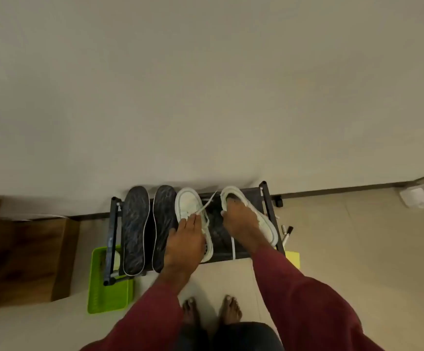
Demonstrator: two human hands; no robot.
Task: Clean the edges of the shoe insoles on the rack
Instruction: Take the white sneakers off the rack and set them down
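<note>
Presently left hand point(187, 239) lies flat on left shoe point(187, 200); right hand point(240, 220) grips right shoe point(265, 222); best shift both gently, clear of insoles point(135, 229) leftward.

No legible text, label, brand, number or sign is present in the head view. The patterned faces of the two insoles point(135, 229) and the uppers of the two white sneakers point(188, 201) are too blurred to resolve any print.
</note>
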